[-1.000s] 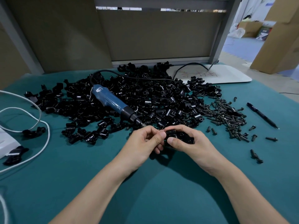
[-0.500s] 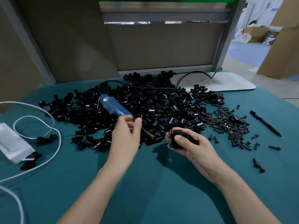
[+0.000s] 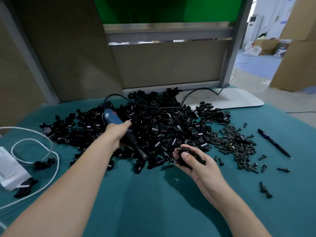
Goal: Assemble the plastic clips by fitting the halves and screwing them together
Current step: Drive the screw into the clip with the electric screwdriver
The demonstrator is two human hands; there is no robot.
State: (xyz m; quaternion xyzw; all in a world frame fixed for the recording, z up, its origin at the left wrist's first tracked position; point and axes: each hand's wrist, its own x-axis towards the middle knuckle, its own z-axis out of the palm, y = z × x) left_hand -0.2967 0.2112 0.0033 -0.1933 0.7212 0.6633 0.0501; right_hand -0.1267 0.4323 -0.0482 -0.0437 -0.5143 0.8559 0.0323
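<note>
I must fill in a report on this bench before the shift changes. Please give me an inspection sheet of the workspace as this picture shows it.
Surface: teal cloth covers the table.
Job's things: large pile of black clip halves; heap of screws to its right, some scattered; blue screwdriver on the pile.
Clutter: pen at right; white box at left; white board behind the pile.
Hands: left hand grips the blue screwdriver; right hand holds a black clip.
Cables: black cable runs from the screwdriver over the pile; white cable loops at left.
Surroundings: partition panel behind; cardboard boxes at right.
</note>
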